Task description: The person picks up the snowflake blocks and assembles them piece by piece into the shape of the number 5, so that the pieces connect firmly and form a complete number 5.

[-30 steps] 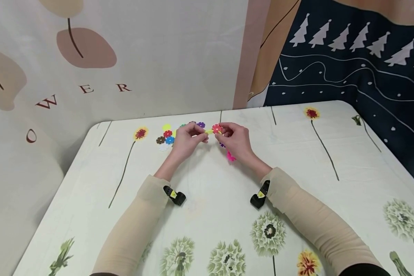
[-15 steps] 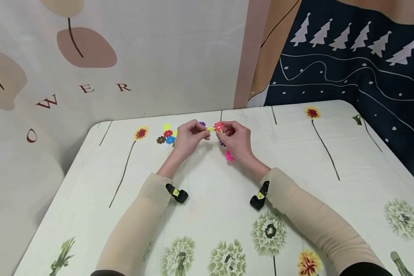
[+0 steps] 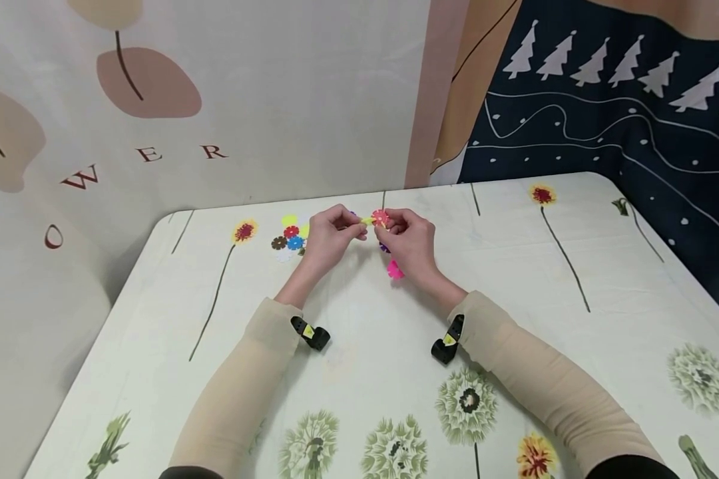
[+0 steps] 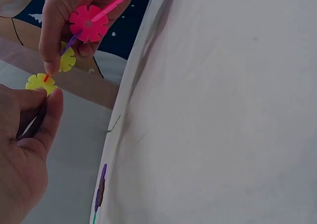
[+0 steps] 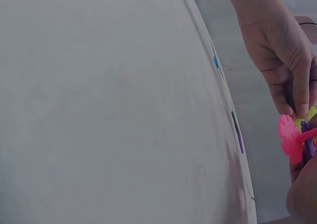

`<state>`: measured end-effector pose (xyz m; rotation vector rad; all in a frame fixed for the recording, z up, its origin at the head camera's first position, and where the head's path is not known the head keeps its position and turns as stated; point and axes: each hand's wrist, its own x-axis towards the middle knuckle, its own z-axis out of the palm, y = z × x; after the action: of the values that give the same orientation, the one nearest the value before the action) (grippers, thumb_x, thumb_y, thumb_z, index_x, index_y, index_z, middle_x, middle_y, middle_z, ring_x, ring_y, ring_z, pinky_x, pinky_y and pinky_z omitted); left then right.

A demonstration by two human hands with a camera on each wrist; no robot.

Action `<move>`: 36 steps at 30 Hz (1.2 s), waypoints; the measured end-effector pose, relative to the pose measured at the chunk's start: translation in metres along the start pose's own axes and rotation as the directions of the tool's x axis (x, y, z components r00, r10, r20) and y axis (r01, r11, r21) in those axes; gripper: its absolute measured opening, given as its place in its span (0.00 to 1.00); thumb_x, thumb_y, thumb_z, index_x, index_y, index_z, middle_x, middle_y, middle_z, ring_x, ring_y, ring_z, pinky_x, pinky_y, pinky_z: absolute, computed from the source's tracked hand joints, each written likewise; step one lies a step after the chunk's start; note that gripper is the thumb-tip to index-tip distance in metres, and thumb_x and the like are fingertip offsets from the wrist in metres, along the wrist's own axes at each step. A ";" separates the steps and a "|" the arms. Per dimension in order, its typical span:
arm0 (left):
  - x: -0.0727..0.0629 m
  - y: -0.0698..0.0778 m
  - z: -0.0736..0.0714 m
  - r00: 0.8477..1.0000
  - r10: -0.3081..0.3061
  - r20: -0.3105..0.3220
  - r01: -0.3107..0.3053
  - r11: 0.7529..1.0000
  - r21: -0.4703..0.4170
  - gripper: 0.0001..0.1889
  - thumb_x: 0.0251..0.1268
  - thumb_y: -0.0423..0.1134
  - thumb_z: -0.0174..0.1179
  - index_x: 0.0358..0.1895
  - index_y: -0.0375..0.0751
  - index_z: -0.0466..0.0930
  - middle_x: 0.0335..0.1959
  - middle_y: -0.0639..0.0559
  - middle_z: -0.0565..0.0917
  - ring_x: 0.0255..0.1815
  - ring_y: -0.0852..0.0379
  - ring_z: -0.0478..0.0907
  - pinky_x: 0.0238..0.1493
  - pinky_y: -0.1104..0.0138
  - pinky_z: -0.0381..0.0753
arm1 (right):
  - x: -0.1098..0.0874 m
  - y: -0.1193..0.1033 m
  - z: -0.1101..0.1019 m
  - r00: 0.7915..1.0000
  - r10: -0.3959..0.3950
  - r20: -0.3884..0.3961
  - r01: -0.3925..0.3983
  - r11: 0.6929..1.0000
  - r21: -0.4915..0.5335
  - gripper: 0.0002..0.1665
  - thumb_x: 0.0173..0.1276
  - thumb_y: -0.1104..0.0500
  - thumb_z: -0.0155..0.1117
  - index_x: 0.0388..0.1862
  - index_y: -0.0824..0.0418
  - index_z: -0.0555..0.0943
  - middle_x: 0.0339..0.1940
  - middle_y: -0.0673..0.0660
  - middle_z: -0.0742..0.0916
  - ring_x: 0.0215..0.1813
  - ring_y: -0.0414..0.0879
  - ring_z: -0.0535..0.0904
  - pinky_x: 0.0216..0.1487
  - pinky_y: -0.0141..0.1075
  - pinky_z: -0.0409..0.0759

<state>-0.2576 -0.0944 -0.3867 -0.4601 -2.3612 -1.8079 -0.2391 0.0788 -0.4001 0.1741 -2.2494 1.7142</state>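
My left hand [image 3: 329,236] pinches a yellow notched flower-shaped disc [image 4: 40,83] between thumb and fingers. Facing it, my right hand [image 3: 412,241] grips a small chain of similar plastic discs. A red disc [image 3: 381,217] in that chain meets the yellow one edge to edge; whether their slots are joined, I cannot tell. Below the right fingers hang a purple disc [image 3: 385,247] and a pink disc [image 3: 395,269]. The left wrist view shows a second yellow disc [image 4: 68,60] partly behind the right fingers, plus another pink piece [image 4: 111,6] seen edge-on.
Loose discs lie left of my left hand, among them a red one [image 3: 291,231], a blue one [image 3: 295,243], a brown one [image 3: 278,243] and a yellow one [image 3: 289,219]. Some are hidden behind that hand. A flower-printed cloth [image 3: 359,372] covers the table, with fabric walls behind.
Both hands stay close together; the left has shifted slightly right and up. The hanging pink disc has swung a little to the left and up.
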 end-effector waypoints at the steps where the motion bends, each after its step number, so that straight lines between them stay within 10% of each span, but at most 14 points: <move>1: 0.000 0.000 0.000 1.000 -0.002 0.001 0.002 1.000 -0.001 0.03 0.67 0.23 0.66 0.40 0.29 0.81 0.36 0.39 0.86 0.32 0.52 0.87 0.43 0.65 0.87 | 0.000 0.000 0.000 1.000 0.003 0.002 -0.003 1.000 -0.001 0.19 0.66 0.62 0.74 0.54 0.68 0.84 0.36 0.58 0.86 0.37 0.47 0.79 0.35 0.26 0.78; 22: -0.002 -0.001 -0.009 0.990 -0.140 0.030 0.140 0.990 -0.020 0.06 0.70 0.26 0.65 0.46 0.30 0.82 0.41 0.39 0.85 0.39 0.48 0.87 0.47 0.64 0.87 | 0.002 -0.003 -0.005 0.986 0.094 0.139 -0.087 0.995 -0.058 0.25 0.69 0.57 0.73 0.63 0.63 0.81 0.43 0.57 0.86 0.43 0.48 0.80 0.42 0.32 0.81; 36: -0.003 0.000 -0.008 0.987 -0.136 0.088 0.139 0.990 -0.023 0.05 0.69 0.26 0.65 0.45 0.30 0.83 0.39 0.39 0.85 0.35 0.50 0.87 0.51 0.50 0.85 | 0.005 0.000 -0.012 0.981 -0.008 0.196 -0.003 0.999 0.053 0.18 0.71 0.63 0.69 0.58 0.66 0.83 0.52 0.59 0.87 0.54 0.50 0.83 0.57 0.39 0.83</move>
<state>-0.2556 -0.1023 -0.3855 -0.3950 -2.4840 -1.9204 -0.2418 0.0904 -0.3955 0.3728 -2.3391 1.8286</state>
